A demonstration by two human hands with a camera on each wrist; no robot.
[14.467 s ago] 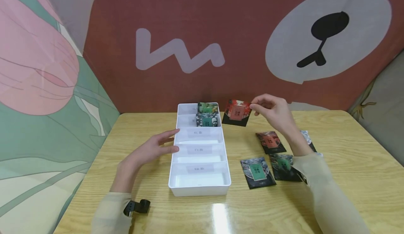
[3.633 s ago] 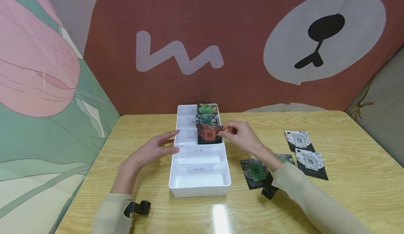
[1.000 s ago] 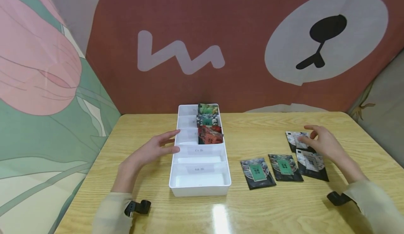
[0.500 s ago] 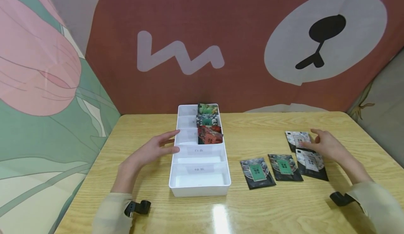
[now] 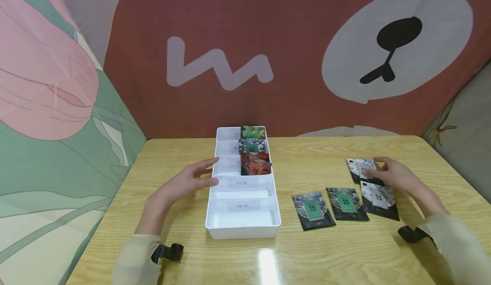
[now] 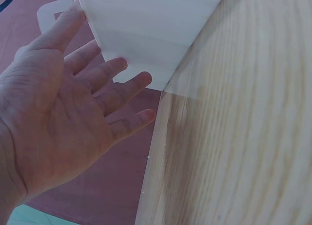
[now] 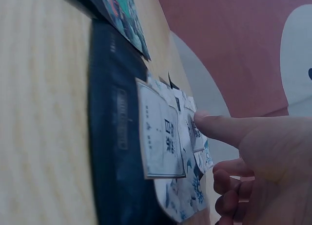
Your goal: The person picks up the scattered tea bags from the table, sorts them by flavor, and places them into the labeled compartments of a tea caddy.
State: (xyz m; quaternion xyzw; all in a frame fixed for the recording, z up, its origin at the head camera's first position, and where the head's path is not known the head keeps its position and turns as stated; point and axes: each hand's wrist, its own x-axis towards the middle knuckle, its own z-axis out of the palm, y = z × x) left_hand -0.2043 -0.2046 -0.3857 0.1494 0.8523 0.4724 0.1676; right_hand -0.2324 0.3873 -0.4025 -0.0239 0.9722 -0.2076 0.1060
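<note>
My left hand [image 5: 188, 178] rests its spread fingertips against the left wall of a white compartment box [image 5: 243, 233]. In the left wrist view its straight fingers [image 6: 141, 80] lie along the box's side [image 6: 146, 35]. At the right, my right hand [image 5: 399, 175] puts its thumb on the far white-labelled tea sachet [image 5: 358, 165], index finger near the sachet's right edge. The right wrist view shows the thumb [image 7: 214, 125] straight on that sachet, other fingers bent below. A second white-labelled sachet [image 5: 377, 197] lies just in front, overlapping it in this view.
Two green-labelled sachets [image 5: 347, 206] lie side by side on the wooden table [image 5: 307, 259]. Inside the box, red sachets [image 5: 255, 165] fill the third compartment from the back, with green-labelled sachets [image 5: 252, 145] behind. A patterned cloth wall stands at the table's back.
The red sachets have gone into the third compartment, and the right hand has moved from the box to the white-labelled sachets, its thumb now on the far one. The left hand has stayed.
</note>
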